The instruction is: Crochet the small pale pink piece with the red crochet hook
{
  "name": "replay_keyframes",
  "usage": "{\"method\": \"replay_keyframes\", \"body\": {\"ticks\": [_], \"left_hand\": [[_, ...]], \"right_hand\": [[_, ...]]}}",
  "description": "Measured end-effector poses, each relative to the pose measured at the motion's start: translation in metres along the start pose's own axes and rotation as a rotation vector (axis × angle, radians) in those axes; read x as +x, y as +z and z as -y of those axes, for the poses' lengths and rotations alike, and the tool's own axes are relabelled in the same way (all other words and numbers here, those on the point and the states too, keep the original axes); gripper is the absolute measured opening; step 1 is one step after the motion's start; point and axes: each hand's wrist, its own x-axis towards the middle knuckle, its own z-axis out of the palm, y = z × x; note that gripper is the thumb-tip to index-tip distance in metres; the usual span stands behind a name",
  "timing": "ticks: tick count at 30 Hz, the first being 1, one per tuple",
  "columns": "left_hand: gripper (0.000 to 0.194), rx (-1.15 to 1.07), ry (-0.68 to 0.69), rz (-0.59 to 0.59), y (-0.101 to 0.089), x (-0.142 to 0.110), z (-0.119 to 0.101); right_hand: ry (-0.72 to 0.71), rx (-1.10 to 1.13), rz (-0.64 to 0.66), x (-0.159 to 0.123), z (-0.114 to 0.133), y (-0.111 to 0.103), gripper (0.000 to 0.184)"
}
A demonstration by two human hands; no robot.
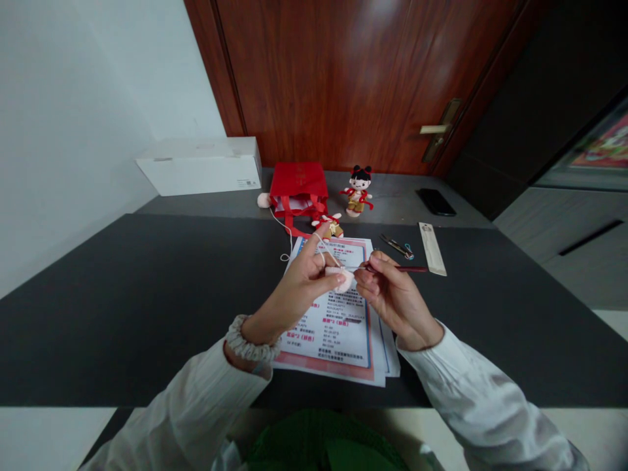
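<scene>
The left hand is pinching a pale pink crocheted piece between thumb and fingers, the piece being partly hidden and its form hard to make out. The right hand is clasping one crochet hook with a dark red handle, its tip meeting the piece. Both are working above a stack of printed sheets, whose small text is mostly unreadable. One strand of yarn is trailing to the left hand. Two small dolls are standing or lying beyond, beside one red bag.
</scene>
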Motion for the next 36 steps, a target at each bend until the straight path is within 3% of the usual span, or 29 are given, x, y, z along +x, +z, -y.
{"method": "replay_keyframes", "body": {"ticks": [14, 23, 30, 36], "left_hand": [[0.082, -0.064, -0.035, 0.012, -0.002, -0.001, -0.003], [0.078, -0.171, -0.131, 0.154, -0.009, -0.003, -0.006], [0.080, 0.074, -0.063, 0.145, -0.008, -0.002, -0.007], [0.079, 0.274, -0.017, 0.031, -0.001, -0.002, -0.006]], "right_hand": [[-0.064, -0.103, 0.002, -0.003, 0.002, 0.001, 0.024], [-0.193, -0.263, 0.065, -0.011, 0.002, -0.001, 0.022], [-0.200, -0.244, 0.061, -0.009, 0.002, -0.002, 0.023], [-0.102, -0.156, 0.021, -0.005, -0.003, 0.002, 0.024]]}}
